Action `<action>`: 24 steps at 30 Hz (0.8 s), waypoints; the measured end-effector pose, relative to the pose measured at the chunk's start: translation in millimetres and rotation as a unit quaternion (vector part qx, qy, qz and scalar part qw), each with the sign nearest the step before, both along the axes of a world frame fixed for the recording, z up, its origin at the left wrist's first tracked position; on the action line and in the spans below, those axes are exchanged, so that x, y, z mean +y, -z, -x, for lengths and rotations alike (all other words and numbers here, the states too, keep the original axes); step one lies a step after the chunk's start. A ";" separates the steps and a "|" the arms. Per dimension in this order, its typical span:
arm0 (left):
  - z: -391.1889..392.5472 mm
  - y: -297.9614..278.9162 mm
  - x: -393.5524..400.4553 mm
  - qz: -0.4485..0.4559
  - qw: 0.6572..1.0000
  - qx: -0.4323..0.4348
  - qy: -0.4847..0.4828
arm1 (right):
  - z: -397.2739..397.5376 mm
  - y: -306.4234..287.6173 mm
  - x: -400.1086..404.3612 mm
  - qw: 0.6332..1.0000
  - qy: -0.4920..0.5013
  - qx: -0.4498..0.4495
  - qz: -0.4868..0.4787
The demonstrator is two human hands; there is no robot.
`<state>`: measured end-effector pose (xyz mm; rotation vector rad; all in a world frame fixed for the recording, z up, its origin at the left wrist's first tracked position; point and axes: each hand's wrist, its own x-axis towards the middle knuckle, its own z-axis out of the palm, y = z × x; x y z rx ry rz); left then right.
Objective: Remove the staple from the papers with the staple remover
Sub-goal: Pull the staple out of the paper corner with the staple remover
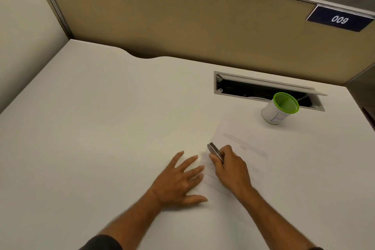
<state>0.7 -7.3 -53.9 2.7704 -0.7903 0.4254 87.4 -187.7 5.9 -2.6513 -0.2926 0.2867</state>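
I saw left hand [179,178] flat on white desk [91,128], fingers spread wide, holding nothing. Right hand [231,166] was curled tight around metal staple remover [215,151], its tip at near corner of papers [249,146]. Staple too small to see. Farther back stood green cup [281,107], by open slot [263,89].

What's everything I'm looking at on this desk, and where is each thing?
papers: one set, white with faint print, flat on the desk right of centre
staple remover: one, grey metal, at the papers' left corner
pen cup: one, green mesh wrapped in white paper, behind the papers
cable hatch: one, grey, open, set into the desk at the back
desk: one, white
partition: one, tan, behind the desk
number plate: one, dark blue, on the partition's upper right
left hand: flat, fingers spread, left of the remover
right hand: holding the staple remover
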 end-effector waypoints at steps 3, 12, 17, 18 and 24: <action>7.1 0.4 -7.5 -0.019 0.997 0.032 0.067 | -2.7 0.5 13.6 0.994 -0.021 0.061 -0.085; 3.4 -0.7 -36.2 0.056 0.991 0.054 0.109 | -7.2 -16.1 4.5 0.852 0.031 0.285 -0.438; -14.9 -6.1 -39.7 0.075 0.992 0.099 0.000 | -1.0 -13.8 -54.5 0.896 0.070 0.194 -0.394; -17.7 -5.4 -41.1 0.062 0.990 0.123 -0.015 | 3.8 -10.7 -65.9 0.918 0.061 0.171 -0.353; -22.4 2.0 -46.2 -0.002 0.979 0.191 -0.063 | 42.0 8.5 -98.0 0.994 -0.050 0.039 -0.092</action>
